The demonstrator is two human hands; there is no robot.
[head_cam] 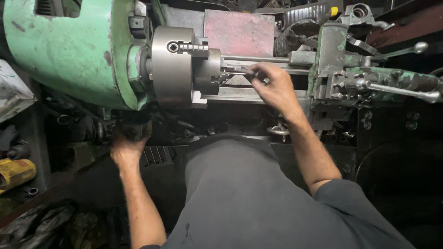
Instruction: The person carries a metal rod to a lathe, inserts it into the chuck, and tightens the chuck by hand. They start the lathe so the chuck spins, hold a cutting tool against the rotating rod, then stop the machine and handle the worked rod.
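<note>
I stand at a green metal lathe [69,55] with a large steel chuck [173,69]. A thin metal rod [233,70] sticks out of the chuck jaws to the right. My right hand [274,85] is closed around the rod's free end, just right of the chuck. My left hand [127,150] reaches down below the headstock and grips a dark knob or lever [134,129] on the machine's front. Its fingers are partly hidden in shadow.
The green tool post and carriage [337,74] stand right of my right hand, with long steel handles [401,90] sticking out. A small handwheel [279,130] sits under my right wrist. A yellow tool [16,171] lies at the left. A reddish plate [240,32] stands behind.
</note>
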